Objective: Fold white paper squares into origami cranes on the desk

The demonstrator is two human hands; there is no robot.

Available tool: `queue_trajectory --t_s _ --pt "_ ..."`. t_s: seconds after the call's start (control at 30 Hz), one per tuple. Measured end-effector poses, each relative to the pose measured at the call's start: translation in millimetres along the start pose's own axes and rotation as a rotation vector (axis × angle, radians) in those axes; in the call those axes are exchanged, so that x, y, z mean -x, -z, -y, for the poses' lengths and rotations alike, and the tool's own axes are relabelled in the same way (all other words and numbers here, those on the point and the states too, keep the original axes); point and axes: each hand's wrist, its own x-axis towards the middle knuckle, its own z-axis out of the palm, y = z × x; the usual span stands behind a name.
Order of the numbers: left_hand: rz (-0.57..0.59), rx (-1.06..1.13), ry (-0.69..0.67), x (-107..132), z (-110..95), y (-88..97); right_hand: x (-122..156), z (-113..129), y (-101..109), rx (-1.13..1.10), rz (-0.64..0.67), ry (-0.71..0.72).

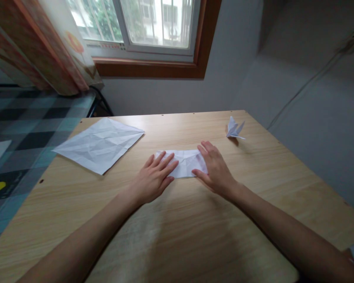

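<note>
A white sheet of paper point(186, 164), folded into a low rectangle with creases showing, lies flat on the wooden table in front of me. My left hand point(156, 177) rests on its left part, fingers spread and pointing up and right. At the paper's right end is my right hand point(214, 167), thumb and fingers apart, touching the edge with the thumb on the near side. Part of the paper is hidden under both hands. Neither hand grips anything.
A larger creased sheet point(103, 143) lies unfolded at the table's back left. A folded paper crane point(234, 129) stands at the back right. The table point(177, 236) meets a wall below a window point(159, 23); a checked cloth point(32, 118) covers a surface at left.
</note>
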Motion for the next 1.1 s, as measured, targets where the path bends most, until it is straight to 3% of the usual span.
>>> queue_trajectory --t_s 0.1,0.23,0.47,0.77,0.87,0.97,1.03,1.1 --pt "0.113 0.006 -0.003 -1.1 0.9 -0.1 -21.2 20.4 -16.5 -0.031 0.240 0.174" --pt "0.154 0.001 0.030 1.8 1.7 3.9 -41.2 28.7 -36.7 -0.010 0.420 0.180" --pt "0.232 -0.023 0.137 6.7 5.6 9.9 -28.8 4.0 -20.8 0.108 0.495 0.108" --pt "0.269 -0.045 0.203 9.6 15.1 16.0 8.8 -29.1 1.5 0.174 0.435 -0.008" --pt "0.224 -0.062 0.213 10.6 21.4 17.5 9.7 -24.2 9.6 0.150 0.358 0.053" --pt "0.039 -0.106 0.181 12.1 21.6 20.2 6.2 -12.6 17.9 0.126 0.302 0.216" --pt "-0.107 -0.092 0.087 12.2 13.7 21.6 4.6 -2.6 20.4 0.126 0.302 0.317" --pt "-0.157 -0.004 -0.059 11.1 0.4 21.6 4.7 7.8 19.6 0.133 0.307 0.368"
